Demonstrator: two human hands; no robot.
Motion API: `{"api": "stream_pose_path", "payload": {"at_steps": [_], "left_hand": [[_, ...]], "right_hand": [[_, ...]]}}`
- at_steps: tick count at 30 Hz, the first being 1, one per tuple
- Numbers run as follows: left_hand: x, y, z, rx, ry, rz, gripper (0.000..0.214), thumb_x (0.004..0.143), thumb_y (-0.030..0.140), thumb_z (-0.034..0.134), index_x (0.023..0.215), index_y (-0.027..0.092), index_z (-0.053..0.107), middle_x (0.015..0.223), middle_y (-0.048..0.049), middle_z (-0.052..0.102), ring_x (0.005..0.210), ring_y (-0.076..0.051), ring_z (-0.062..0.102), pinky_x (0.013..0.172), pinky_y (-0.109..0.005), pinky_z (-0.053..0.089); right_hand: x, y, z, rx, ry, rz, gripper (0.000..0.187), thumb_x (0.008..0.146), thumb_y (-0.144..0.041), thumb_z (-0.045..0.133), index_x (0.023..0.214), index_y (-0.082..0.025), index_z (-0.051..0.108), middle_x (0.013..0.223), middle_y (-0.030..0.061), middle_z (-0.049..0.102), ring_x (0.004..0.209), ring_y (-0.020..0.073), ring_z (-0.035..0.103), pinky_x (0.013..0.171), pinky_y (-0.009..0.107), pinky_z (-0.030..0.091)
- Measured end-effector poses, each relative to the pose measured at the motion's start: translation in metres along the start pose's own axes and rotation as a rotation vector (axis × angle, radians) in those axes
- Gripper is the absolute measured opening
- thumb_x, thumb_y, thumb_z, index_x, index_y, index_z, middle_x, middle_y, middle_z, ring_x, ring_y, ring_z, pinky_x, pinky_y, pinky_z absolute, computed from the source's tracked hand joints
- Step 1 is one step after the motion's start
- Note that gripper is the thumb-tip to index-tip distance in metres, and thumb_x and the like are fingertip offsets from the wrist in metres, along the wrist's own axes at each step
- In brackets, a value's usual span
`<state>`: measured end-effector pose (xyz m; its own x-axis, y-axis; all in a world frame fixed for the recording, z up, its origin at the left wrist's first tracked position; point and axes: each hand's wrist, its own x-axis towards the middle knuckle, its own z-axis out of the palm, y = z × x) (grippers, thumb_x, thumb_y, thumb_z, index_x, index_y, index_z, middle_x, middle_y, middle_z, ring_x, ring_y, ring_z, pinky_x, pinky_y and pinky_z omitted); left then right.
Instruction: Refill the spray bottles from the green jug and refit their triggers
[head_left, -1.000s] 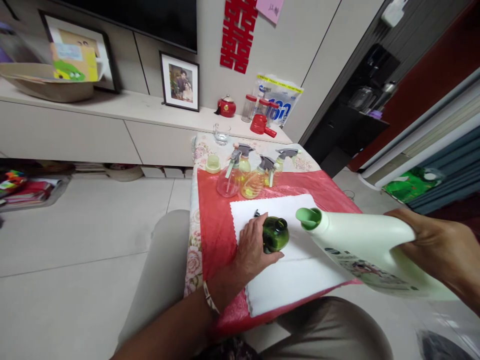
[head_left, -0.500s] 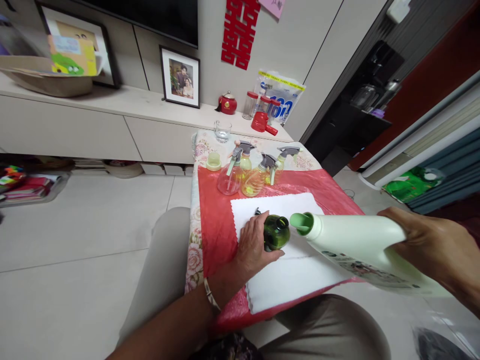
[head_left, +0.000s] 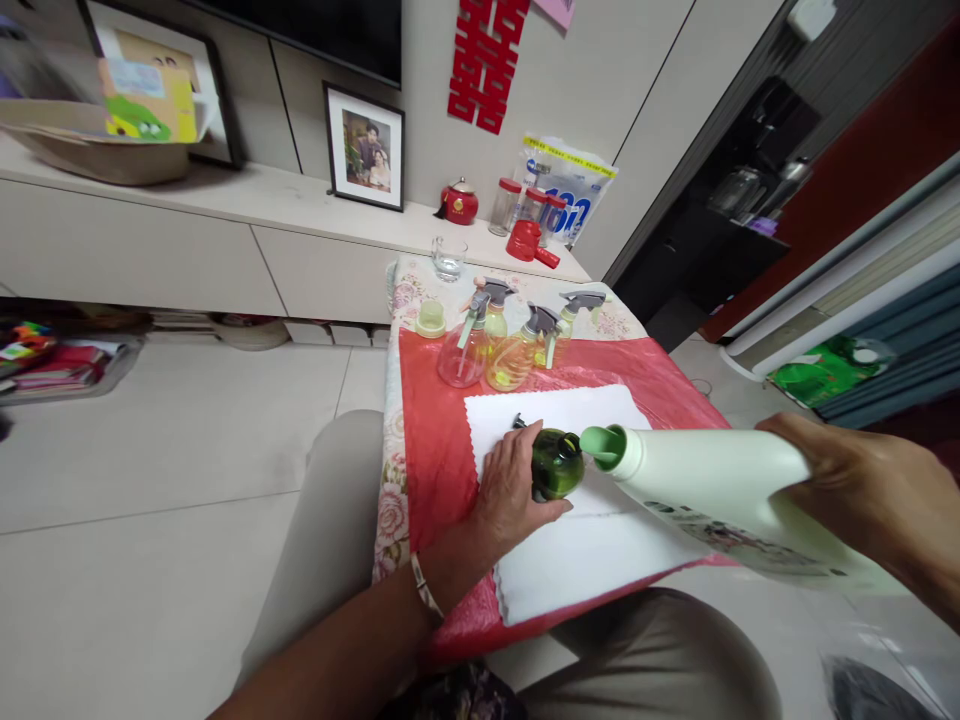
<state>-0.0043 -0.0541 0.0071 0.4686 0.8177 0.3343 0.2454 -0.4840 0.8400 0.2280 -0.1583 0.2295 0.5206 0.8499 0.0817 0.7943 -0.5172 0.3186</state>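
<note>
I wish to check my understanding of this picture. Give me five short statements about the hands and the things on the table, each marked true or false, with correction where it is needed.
1. The left hand holds a rounded, dark green, see-through bottle. True.
2. The right hand holds a large, pale green plastic jug by its neck. False: it holds the jug at the handle end.
3. Four see-through spray bottles with grey trigger heads stand on the table. True.
4. The jug's spout points away from the bottle. False: the green spout points at the bottle's mouth.
5. The spray bottles stand beyond the white, wavy-edged cloth. True.
</note>
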Motion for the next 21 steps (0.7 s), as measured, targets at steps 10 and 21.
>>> {"api": "stream_pose_path", "payload": {"at_steps": [10, 21], "left_hand": [[-0.0011, -0.0009, 0.0008, 0.021, 0.003, 0.009, 0.105, 0.062, 0.024, 0.09, 0.147, 0.022, 0.029, 0.141, -0.0153, 0.05, 0.135, -0.036, 0.048, 0.113, -0.056, 0.041], [0.0001, 0.0035, -0.0027, 0.028, -0.015, -0.012, 0.102, 0.064, 0.024, 0.089, 0.145, 0.024, 0.028, 0.139, -0.0141, 0.052, 0.136, -0.036, 0.047, 0.112, -0.057, 0.04]], "right_hand": [[-0.0004, -0.0011, -0.0029, -0.01, 0.001, 0.006, 0.038, 0.051, -0.043, 0.043, 0.079, -0.035, 0.066, 0.071, -0.001, 0.068, 0.065, 0.0255, 0.061, 0.058, 0.034, 0.04], [0.0009, -0.0059, -0.0098, -0.033, -0.032, 0.004, 0.036, 0.051, -0.044, 0.045, 0.08, -0.034, 0.065, 0.07, 0.0004, 0.067, 0.066, 0.0262, 0.061, 0.057, 0.034, 0.039]]}}
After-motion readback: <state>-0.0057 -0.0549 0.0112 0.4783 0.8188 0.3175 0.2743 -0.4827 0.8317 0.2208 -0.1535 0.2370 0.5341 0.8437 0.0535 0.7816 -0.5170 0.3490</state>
